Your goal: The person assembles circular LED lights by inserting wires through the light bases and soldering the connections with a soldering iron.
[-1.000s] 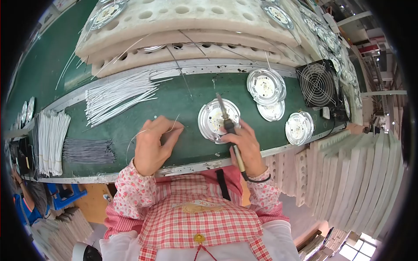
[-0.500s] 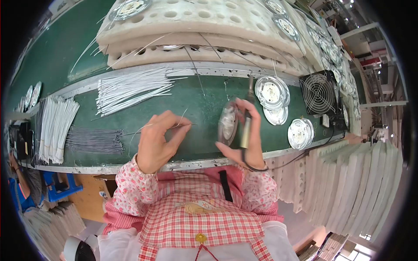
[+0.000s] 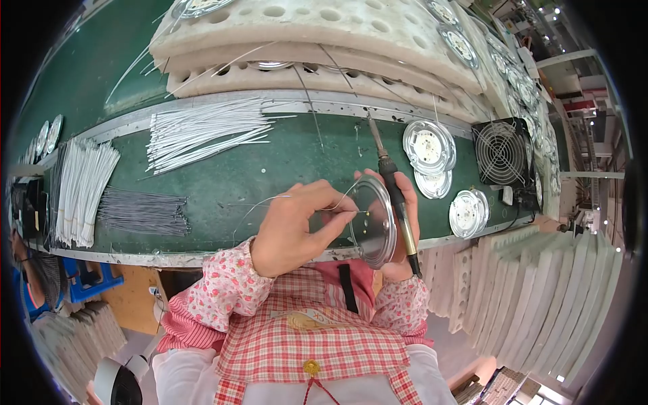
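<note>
Between the thumb and fingers of my left hand are thin wires, their ends at the face of a round disc. The disc is clear-rimmed and tilted nearly upright, with small holes showing. My right hand holds it from behind, along with a soldering iron whose metal tip points up and away. Right of my right hand, round lamp discs overlap on the green bench, and more discs lie nearer its front edge.
White wires and grey wires lie on the left of the bench. Foam boards with holes are stacked behind. A fan stands at the right, above upright foam boards. Another person's arm shows far left.
My right hand has lifted the disc off the bench, tilted it and turned it, still with the iron. My left hand has moved right with the wires, up to the disc.
</note>
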`<state>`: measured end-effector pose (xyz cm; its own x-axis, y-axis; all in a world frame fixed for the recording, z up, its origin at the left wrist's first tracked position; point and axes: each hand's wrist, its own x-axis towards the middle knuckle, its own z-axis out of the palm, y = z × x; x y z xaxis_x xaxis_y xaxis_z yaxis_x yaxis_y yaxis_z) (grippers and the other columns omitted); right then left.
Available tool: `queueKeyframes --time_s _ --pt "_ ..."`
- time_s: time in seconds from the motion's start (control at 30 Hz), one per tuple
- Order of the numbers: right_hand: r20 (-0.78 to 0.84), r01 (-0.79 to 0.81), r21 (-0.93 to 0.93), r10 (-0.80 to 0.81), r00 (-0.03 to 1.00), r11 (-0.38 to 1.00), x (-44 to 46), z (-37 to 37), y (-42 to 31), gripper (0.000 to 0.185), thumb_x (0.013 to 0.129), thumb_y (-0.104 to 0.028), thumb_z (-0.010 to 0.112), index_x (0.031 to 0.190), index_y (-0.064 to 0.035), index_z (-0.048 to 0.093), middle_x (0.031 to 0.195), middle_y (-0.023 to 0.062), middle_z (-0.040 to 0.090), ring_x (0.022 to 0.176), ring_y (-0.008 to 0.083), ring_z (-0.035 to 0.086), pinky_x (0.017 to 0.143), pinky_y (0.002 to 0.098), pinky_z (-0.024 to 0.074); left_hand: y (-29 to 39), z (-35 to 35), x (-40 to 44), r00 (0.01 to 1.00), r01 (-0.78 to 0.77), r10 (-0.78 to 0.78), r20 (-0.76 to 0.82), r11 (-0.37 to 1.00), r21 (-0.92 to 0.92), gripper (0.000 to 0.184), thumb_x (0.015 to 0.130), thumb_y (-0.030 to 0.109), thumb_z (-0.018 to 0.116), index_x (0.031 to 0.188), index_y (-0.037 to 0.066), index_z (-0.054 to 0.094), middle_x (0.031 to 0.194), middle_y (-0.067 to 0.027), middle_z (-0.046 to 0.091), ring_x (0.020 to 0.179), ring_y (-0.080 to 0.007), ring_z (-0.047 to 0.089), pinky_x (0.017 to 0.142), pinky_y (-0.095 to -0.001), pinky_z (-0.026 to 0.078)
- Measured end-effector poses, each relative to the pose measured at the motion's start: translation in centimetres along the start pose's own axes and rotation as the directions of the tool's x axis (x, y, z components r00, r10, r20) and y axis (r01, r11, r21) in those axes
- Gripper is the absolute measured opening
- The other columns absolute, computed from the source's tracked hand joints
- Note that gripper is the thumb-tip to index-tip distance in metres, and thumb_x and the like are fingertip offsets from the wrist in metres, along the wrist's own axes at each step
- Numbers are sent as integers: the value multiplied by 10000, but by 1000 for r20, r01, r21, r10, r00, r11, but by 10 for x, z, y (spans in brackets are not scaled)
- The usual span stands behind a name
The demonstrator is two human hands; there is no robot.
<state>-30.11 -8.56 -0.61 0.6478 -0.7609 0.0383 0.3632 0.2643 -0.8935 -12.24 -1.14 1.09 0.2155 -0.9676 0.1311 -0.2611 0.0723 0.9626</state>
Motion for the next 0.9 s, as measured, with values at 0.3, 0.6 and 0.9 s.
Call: queueKeyframes --time_s 0.3,0.6,0.9 --pt "45 44 -31 -43 998 999 0 -2 5 1235 600 -329 941 1548 -86 187 1558 225 297 1468 344 303 1196 531 290 4 -1 -3 1000 18 -18 0 1000 11 85 856 25 713 939 10 726 836 -72 675 762 -170 627 693 -293 498" --pt "240 204 -299 -134 961 932 -3 -9 9 1163 620 -153 935 1539 -63 228 1567 229 304 1450 346 335 1187 490 273 9 -1 -10 1000 -20 22 -17 992 127 105 837 26 718 942 30 718 809 -66 652 734 -187 619 692 -314 470" --pt "387 459 -733 -247 888 502 8 -3 10 1041 625 -150 937 1483 -63 354 1505 265 377 1358 428 415 1123 472 367 -15 -9 -12 939 343 -342 29 927 -155 165 864 125 717 990 17 712 764 -127 642 652 -276 614 674 -351 469"
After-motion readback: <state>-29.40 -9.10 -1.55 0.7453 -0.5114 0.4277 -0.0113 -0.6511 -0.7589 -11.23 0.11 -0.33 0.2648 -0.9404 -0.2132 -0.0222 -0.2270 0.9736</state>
